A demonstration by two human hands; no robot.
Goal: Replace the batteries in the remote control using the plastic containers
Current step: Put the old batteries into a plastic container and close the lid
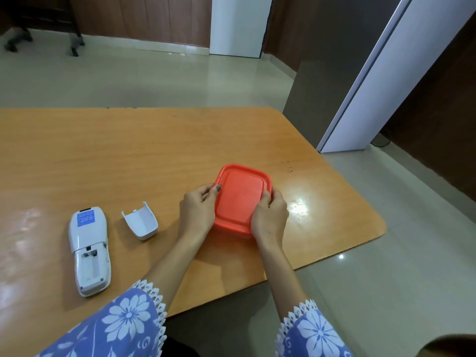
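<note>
A square plastic container with an orange-red lid (239, 199) rests on the wooden table (154, 150), right of centre. My left hand (198, 210) grips its left side, thumb on the lid's edge. My right hand (270, 215) clasps its near right corner. What is inside is hidden by the lid. To the left, a white remote control (88, 249) lies face down with its battery compartment uncovered and no batteries visible in it. Its white battery cover (140, 222) lies inside-up between the remote and my left hand.
The table's right and near edges curve close to the container, with tiled floor beyond. A white door frame (360, 99) stands at the right, and chair legs (74, 47) at the far left.
</note>
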